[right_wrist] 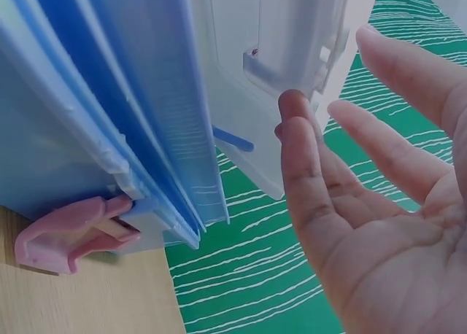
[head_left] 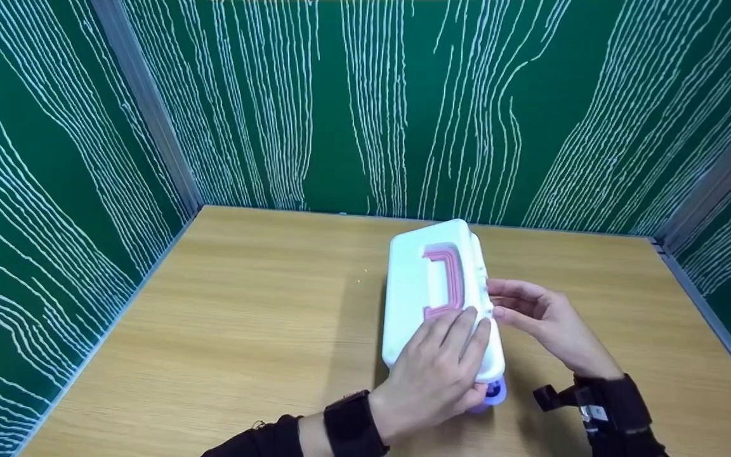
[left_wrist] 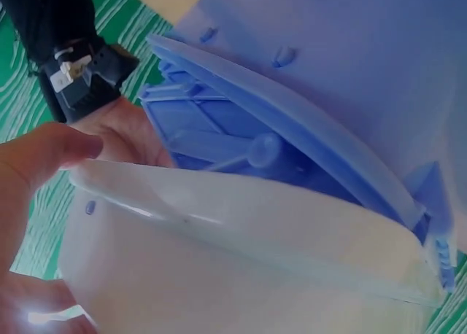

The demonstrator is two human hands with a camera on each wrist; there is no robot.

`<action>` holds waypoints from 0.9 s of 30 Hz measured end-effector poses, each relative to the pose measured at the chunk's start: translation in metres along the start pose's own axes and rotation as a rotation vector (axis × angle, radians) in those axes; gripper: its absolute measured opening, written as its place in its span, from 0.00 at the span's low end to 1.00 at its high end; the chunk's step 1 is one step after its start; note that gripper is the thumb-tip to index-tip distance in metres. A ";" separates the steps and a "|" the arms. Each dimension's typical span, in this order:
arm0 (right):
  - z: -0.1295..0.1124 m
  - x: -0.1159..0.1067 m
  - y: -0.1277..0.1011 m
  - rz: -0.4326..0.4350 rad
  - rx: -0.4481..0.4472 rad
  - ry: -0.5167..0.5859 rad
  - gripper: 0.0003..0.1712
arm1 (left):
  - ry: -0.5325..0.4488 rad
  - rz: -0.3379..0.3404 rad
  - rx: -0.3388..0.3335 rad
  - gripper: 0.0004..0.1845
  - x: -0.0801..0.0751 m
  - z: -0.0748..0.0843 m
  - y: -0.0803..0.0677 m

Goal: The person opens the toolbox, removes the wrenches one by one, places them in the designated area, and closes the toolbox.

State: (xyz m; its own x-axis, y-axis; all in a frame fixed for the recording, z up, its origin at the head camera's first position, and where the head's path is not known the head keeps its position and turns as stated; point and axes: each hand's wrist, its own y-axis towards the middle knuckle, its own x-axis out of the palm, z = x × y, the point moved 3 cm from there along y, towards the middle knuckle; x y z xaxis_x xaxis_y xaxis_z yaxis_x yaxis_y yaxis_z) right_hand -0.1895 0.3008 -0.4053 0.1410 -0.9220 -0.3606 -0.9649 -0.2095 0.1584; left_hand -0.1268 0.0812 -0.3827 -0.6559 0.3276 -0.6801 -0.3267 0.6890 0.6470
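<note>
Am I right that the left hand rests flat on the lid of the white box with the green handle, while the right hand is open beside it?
Not quite: the handle is pink, not green, as the head view shows. The rest holds: the left hand rests flat on the lid of the white box, and the right hand is open beside it.

You're looking at a light wood-grain tabletop (head_left: 226,330), w/ green wall panels (head_left: 365,101) bearing wavy white lines enclosing it on 3 sides. Grey metal corner posts (head_left: 146,105) are joining the panels. Even light is falling throughout.
</note>
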 end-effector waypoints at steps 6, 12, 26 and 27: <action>0.015 -0.005 0.005 0.062 0.036 -0.080 0.23 | -0.026 0.030 0.002 0.36 -0.001 -0.005 0.001; 0.040 -0.004 0.012 0.105 0.122 -0.208 0.29 | -0.066 0.047 -0.016 0.35 -0.001 -0.008 0.000; 0.058 0.008 0.012 0.068 0.194 -0.154 0.30 | -0.067 0.147 -0.010 0.35 -0.007 -0.015 -0.001; 0.058 0.009 0.012 0.066 0.199 -0.144 0.30 | -0.070 0.149 -0.010 0.35 -0.007 -0.016 -0.001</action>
State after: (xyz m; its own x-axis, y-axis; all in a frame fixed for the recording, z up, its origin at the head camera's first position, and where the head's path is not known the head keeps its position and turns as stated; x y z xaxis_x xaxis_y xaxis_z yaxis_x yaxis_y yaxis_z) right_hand -0.2126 0.3094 -0.4600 0.0572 -0.8725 -0.4852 -0.9976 -0.0692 0.0069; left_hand -0.1325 0.0677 -0.3734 -0.6489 0.4699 -0.5984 -0.2366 0.6229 0.7457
